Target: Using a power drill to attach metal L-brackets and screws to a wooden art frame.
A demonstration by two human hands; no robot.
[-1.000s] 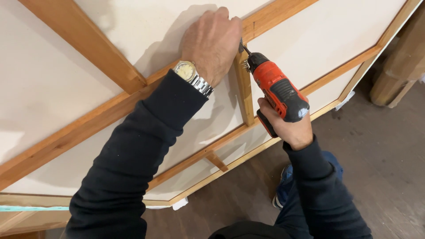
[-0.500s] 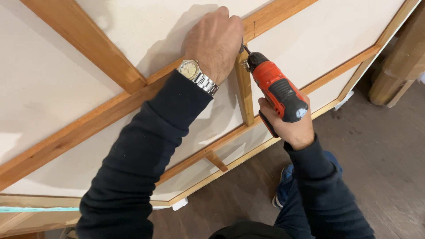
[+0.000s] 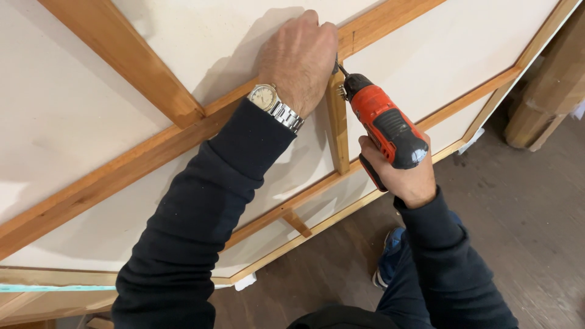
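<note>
red drill gripped by right hand (left hand flat on wooden slat).

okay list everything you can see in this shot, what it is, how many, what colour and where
white panel: one, off-white, fills the upper left, leaning behind the wooden strips
wooden frame strips: several, light brown, long rails and diagonals across the panel
short wooden upright: one, light brown, centre, between two rails
drill: one, red and black, centre right, tip at the top of the short upright
floor: dark wooden boards, lower right
wooden posts: pale brown, far right edge; count unclear
wristwatch: one, silver with pale dial, on the left wrist
shoe: one, blue, on the floor at bottom centre
left hand: pressed on the rail at the top of the upright, dark sleeve
right hand: gripping the drill handle, dark sleeve
</note>
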